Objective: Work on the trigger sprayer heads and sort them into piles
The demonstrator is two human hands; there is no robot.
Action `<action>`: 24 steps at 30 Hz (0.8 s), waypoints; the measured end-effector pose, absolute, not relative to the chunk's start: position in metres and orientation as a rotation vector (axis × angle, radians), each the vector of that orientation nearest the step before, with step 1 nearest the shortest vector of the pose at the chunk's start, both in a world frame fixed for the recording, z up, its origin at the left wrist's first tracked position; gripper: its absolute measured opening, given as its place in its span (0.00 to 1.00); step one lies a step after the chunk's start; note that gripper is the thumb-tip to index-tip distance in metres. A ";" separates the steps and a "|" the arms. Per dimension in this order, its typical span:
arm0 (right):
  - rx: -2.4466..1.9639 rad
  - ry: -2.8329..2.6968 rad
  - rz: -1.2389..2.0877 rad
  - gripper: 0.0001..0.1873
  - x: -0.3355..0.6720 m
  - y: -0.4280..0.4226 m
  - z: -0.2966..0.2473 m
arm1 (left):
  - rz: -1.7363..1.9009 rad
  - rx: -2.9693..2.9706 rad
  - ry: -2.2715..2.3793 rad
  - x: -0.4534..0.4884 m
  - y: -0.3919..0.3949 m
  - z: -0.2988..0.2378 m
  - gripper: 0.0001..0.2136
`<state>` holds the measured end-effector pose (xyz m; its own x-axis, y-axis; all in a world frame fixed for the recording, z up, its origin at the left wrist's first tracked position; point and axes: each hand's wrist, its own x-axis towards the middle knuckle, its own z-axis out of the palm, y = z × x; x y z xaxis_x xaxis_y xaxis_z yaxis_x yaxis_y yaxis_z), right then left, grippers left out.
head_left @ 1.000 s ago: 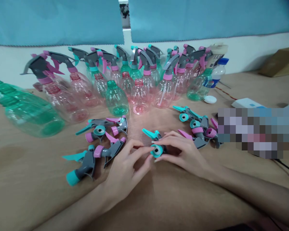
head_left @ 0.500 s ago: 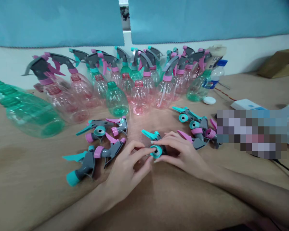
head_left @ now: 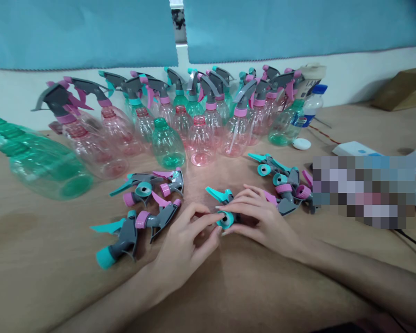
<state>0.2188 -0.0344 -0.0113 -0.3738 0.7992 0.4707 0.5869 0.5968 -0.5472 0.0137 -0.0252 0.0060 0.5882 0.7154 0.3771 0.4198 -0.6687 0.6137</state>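
Observation:
Between my hands lies a grey trigger sprayer head (head_left: 225, 219) with a teal collar and teal trigger, the collar's opening facing me. My left hand (head_left: 190, 236) pinches the collar's left rim, its index fingertip at the opening. My right hand (head_left: 260, 217) is closed around the sprayer's grey body from the right, fingers over the top and thumb below, hiding much of it. To the left, several loose sprayer heads (head_left: 125, 236) with teal or pink collars lie on the table. Another loose group of sprayer heads (head_left: 284, 185) lies beyond my right hand.
Behind stand several pink and green bottles, some with sprayers fitted, including an uncapped green bottle (head_left: 168, 143) and pink bottle (head_left: 201, 141). Green bottles (head_left: 48, 162) lie tipped at left. A blue-capped bottle (head_left: 314, 106), white round object (head_left: 301, 144) and brown box (head_left: 402, 88) are at right.
My right hand's fingers have lifted and shifted slightly over the sprayer head. My left hand keeps its pinch on the collar, nearly unmoved.

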 end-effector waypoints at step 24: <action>-1.074 -2.077 0.455 0.20 0.220 -0.031 -0.011 | 0.658 2.119 0.990 0.012 -0.013 0.007 0.07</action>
